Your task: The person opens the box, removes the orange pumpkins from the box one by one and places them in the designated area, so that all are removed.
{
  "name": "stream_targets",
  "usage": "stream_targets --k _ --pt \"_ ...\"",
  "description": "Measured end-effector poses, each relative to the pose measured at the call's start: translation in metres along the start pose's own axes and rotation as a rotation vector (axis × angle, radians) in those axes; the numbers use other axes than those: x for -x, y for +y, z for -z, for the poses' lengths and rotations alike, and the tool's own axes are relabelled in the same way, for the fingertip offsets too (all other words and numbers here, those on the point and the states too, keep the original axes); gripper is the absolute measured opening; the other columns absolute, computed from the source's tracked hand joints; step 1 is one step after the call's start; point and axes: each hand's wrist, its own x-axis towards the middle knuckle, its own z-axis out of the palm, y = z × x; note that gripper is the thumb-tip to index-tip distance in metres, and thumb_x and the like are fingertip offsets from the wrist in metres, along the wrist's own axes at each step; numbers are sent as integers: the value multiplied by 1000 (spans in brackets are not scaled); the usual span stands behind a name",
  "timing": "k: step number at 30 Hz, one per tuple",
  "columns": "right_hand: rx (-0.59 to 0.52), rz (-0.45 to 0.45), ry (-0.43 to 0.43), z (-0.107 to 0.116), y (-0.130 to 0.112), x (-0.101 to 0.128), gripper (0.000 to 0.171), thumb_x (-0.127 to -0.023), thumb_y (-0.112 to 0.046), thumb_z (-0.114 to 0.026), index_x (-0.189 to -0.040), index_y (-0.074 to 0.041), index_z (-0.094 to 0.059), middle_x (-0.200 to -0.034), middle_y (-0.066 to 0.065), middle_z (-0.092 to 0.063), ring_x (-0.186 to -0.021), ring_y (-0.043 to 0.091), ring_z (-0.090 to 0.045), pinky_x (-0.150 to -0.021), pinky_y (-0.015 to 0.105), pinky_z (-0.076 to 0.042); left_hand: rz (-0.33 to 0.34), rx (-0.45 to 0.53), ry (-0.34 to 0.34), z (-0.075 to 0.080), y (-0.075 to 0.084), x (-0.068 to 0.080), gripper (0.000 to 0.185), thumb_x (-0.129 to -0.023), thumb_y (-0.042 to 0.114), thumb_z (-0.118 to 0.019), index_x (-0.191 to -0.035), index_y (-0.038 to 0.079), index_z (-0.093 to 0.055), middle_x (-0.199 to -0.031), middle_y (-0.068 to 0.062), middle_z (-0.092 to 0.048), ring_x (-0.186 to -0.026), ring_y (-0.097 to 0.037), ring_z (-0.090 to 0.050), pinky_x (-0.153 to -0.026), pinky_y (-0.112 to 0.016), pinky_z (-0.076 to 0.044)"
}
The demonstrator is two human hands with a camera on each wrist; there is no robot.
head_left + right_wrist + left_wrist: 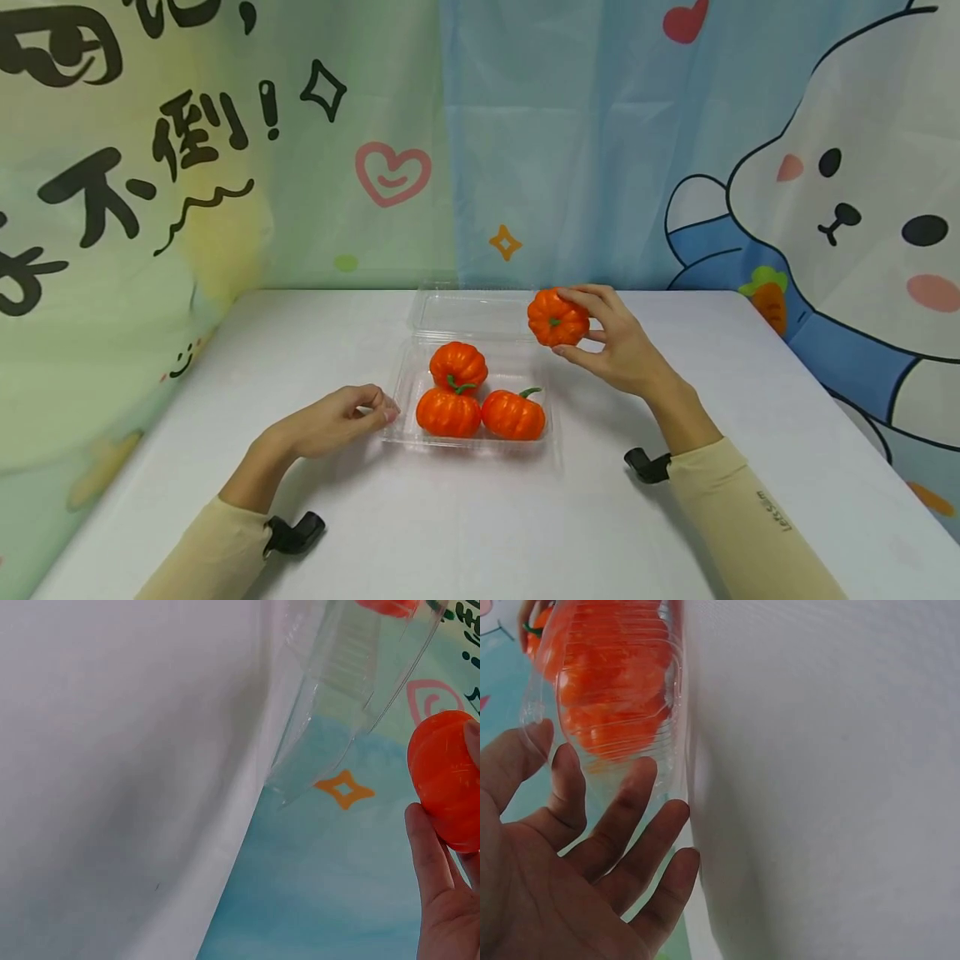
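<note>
A clear plastic clamshell box (401,435) lies with its lid opened away from me. Inside are three small orange pumpkins with green stems: one at the back (457,365), one at front left (447,413) and one at front right (513,416). At the box's left rim, my left hand (330,422) pinches the edge between thumb and index finger, while its other fingers spread along the wall in the left wrist view. My right hand (615,346) holds a fourth pumpkin (555,321) by its sides, raised at the box's back right, stem towards me.
The box stands on a white table (465,533). The transparent lid (472,312) reaches close to the table's back edge. Behind hangs a printed cloth (555,150) with a bear, hearts and lettering. Each wrist carries a black camera mount.
</note>
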Motion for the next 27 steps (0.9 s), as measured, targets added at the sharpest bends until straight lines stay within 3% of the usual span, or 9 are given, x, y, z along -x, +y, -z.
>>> stream_targets --k 13,18,27 --pt "79 -84 -8 15 19 9 77 -85 -21 -86 -152 -22 -47 -144 6 -52 -125 26 -57 -87 47 -59 12 -2 -3 1 1 -2 22 -107 26 -57 -93 9 -58 -125 -12 -68 -114 -25 -66 -90 -28 -52" --pt "100 -92 12 19 25 10 75 -86 -18 -86 -151 -17 -47 -146 10 -50 -129 29 -54 -88 50 -58 7 -13 3 2 0 -2 22 -107 26 -56 -92 10 -57 -125 -12 -68 -117 -27 -64 -91 -28 -52" --pt "158 -187 18 25 36 16 73 -89 -22 -83 -151 -12 -45 -148 14 -46 -128 35 -53 -93 55 -55 11 -21 -4 1 2 -2 23 -107 27 -56 -92 10 -58 -125 -10 -68 -120 -27 -63 -94 -30 -51"
